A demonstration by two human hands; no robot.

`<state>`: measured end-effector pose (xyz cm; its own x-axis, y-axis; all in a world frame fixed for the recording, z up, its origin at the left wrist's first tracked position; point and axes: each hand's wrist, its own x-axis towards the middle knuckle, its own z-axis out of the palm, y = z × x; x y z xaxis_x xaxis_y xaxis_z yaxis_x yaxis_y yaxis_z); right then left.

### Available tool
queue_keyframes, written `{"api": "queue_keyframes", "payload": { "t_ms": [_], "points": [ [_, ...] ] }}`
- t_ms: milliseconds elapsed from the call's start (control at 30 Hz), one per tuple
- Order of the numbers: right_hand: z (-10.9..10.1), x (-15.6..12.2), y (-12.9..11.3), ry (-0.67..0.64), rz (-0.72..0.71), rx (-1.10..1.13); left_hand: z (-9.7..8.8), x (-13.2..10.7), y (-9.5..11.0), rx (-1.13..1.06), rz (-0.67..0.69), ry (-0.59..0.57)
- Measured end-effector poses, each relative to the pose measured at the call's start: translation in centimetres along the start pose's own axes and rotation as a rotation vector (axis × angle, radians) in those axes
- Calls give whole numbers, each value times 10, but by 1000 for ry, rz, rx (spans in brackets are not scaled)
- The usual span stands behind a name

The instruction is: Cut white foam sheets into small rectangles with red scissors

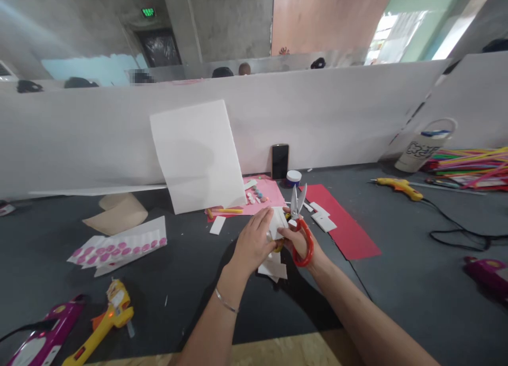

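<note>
Fingers (261, 218) of my left hand (253, 236) grip a flat white card (277, 226) above the dark table (174, 323); my right hand (298, 243) pinches it too, holding metal scissors (294, 210), blades spread. Beyond lie smooth red paper (353, 231) and a leaning rectangular board (198, 165).

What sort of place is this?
Probably a shared craft workshop: scissors and red paper at hand, glue guns on the table, and several people's heads showing above the white partition.
</note>
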<state>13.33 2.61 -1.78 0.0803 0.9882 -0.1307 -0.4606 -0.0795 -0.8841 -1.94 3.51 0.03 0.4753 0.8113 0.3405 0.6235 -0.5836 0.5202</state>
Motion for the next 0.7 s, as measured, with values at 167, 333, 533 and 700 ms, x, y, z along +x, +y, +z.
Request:
{"api": "queue_keyframes", "payload": {
  "t_ms": [167,333,533,700],
  "points": [
    [2,-2,1,2,-11,1,5,-1,-2,29,-14,27],
    [2,-5,3,14,14,-18,11,-5,-5,160,18,23],
    [0,-3,10,-25,-42,-41,9,-5,-8,275,123,31],
    [0,1,12,-1,-56,-21,9,-4,-10,238,136,43]
  ]
}}
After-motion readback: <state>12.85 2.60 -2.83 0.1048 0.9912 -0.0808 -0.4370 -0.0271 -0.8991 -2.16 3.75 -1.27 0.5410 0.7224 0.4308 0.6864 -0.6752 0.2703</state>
